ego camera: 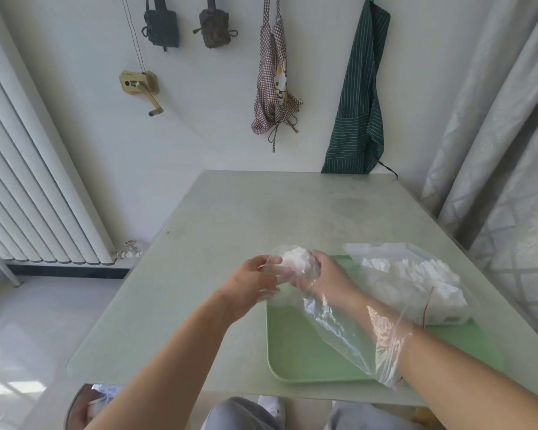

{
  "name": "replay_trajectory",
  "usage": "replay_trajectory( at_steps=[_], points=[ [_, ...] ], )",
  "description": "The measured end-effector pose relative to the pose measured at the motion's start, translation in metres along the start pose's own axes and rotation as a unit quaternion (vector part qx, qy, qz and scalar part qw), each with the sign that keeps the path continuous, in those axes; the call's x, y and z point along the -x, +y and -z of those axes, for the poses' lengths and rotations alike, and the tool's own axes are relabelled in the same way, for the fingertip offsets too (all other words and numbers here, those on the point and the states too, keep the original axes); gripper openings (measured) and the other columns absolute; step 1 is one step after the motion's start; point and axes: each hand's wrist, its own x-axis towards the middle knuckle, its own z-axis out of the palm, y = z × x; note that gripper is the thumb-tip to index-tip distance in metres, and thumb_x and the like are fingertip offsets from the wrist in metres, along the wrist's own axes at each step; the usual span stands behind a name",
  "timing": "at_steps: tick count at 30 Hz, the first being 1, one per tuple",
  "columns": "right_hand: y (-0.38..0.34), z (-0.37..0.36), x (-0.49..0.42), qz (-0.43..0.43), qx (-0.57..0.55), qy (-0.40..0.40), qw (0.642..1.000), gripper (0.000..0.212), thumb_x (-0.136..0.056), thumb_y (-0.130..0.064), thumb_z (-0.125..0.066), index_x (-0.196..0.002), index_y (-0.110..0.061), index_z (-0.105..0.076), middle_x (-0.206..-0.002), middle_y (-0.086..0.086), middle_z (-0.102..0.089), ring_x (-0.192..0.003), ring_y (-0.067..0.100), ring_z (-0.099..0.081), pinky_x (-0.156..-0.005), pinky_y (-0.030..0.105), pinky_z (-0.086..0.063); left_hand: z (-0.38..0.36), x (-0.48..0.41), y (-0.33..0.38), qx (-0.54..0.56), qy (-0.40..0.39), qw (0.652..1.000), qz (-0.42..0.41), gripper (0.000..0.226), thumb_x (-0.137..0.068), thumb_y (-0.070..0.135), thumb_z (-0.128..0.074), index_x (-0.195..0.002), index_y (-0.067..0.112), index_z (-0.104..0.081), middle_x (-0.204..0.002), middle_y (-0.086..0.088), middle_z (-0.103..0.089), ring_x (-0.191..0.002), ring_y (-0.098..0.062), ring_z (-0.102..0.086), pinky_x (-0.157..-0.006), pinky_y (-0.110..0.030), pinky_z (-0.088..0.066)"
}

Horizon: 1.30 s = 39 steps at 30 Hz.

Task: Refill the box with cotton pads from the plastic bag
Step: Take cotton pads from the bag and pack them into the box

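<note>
A clear plastic bag (339,330) sleeves my right forearm above the green tray (295,352). My right hand (320,271) is deep inside the bag, closed on a wad of white cotton pads (295,256) at its far end. From outside, my left hand (249,283) pinches that same end of the bag. To the right, on the tray, lies the box (441,318), white-edged, piled with white cotton pads (416,274) under crinkled clear plastic. A thin red string hangs by it.
The pale green table (215,218) stands against a white wall hung with aprons (361,97) and pouches. A radiator (28,181) stands on the left and curtains (510,150) on the right. A round container (84,405) sits below the table's near-left corner.
</note>
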Motion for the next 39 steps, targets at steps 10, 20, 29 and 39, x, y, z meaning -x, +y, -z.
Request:
replay_trajectory(
  at_steps=[10,20,29,39],
  points=[
    [-0.007,0.012,0.0,0.006,-0.029,-0.058,0.998,0.055,-0.093,-0.019,-0.058,-0.145,-0.023,-0.039,-0.129,-0.009,-0.052,-0.112,0.012,-0.05,-0.095,0.027,-0.04,-0.005,0.0,0.006,-0.003,0.102,0.995,0.017,0.038,-0.085,0.019,-0.074,-0.12,0.02,-0.058,-0.092,-0.01,-0.064,-0.071,-0.028,-0.066,-0.067,-0.033,-0.052],
    [-0.016,0.041,0.028,0.121,0.061,-0.179,0.975,0.046,-0.099,-0.003,-0.049,-0.137,-0.027,-0.038,-0.097,-0.008,-0.049,-0.08,0.003,-0.055,-0.08,0.026,-0.052,-0.022,-0.024,0.013,0.004,0.258,0.966,0.006,0.004,-0.092,0.005,-0.06,-0.089,0.004,-0.062,-0.065,-0.006,-0.051,-0.036,-0.012,-0.045,-0.037,-0.016,-0.04],
    [-0.031,0.041,0.074,0.142,0.202,-0.219,0.944,0.075,-0.089,0.001,-0.052,-0.148,-0.035,-0.024,-0.152,-0.007,-0.025,-0.128,0.02,-0.044,-0.091,0.022,-0.039,-0.033,-0.032,0.023,-0.055,0.33,0.942,0.012,0.024,-0.089,0.007,-0.052,-0.067,0.013,-0.048,-0.068,-0.007,-0.046,-0.057,-0.022,-0.048,-0.054,-0.027,-0.034],
    [-0.018,0.055,0.054,0.062,0.071,-0.14,0.986,0.032,-0.094,-0.024,-0.05,-0.126,-0.022,-0.041,-0.092,0.005,-0.053,-0.081,0.021,-0.055,-0.07,0.027,-0.045,-0.031,0.001,0.027,-0.08,0.075,0.992,0.066,0.066,-0.056,0.02,-0.091,-0.114,0.016,-0.059,-0.097,-0.012,-0.065,-0.069,-0.026,-0.06,-0.064,-0.035,-0.051]
  ],
)
